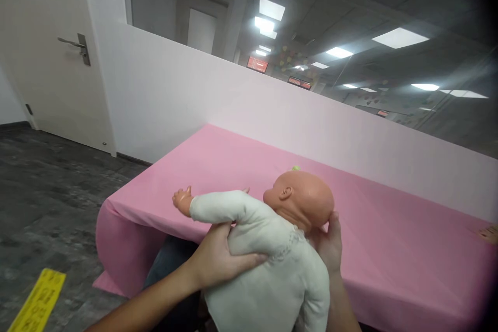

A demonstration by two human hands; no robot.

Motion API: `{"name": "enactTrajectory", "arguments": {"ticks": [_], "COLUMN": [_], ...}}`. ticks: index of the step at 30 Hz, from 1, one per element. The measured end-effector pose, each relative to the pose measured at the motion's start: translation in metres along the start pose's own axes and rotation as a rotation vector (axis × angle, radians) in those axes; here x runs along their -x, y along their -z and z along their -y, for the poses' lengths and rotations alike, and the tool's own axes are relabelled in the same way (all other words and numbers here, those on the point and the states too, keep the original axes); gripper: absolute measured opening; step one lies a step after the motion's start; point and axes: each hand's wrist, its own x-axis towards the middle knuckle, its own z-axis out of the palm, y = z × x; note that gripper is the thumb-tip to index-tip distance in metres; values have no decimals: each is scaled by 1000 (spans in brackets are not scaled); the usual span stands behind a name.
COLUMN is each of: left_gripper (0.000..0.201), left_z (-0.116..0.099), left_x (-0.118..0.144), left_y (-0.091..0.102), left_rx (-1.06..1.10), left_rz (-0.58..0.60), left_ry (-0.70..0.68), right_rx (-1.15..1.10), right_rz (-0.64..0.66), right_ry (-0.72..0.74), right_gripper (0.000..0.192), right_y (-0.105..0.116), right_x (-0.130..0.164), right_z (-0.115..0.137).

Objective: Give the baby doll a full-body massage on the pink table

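Observation:
A baby doll [264, 280] with a bald plastic head and a white cloth body is held up at the near side of the pink-covered table [389, 249]. Its face points left and its back is toward me. My left hand [223, 254] grips the torso under the doll's outstretched arm, thumb across the back. Behind the neck and lower head, my right hand [330, 244] supports the doll; most of its fingers are hidden. The doll's legs are out of frame.
A small green object [296, 168] lies behind the doll's head, partly hidden. At the table's right edge sits a tan item [488, 233]. A pale wall [272, 104] with glass above runs behind the table. Left are a door [50, 62] and yellow floor marking [37, 301].

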Motion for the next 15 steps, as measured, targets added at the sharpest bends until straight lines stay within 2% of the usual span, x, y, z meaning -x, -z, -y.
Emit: {"name": "enactTrajectory", "arguments": {"ticks": [2,4,7,10,12,15], "left_gripper": [105,104,95,88,86,86], "left_z": [-3,-3,1,10,15,15], "left_x": [-15,-28,-49,-73,-91,-119], "left_y": [1,2,3,3,2,1], "left_rx": [66,132,257,367,413,421], "left_rz": [-60,-102,-152,-162,-166,-171], "left_ry": [27,40,47,117,161,156], "right_rx": [-24,-53,-64,-53,-58,-108], "right_rz": [-120,-170,-124,-78,-51,-8], "right_ry": [-69,-100,-126,-164,-179,-181], "right_gripper": [46,49,49,51,51,51], "right_y": [9,6,-6,-17,-24,-32], "right_x": [-19,-41,-74,-102,-119,-141], "right_z": [7,9,15,23,24,22]}}
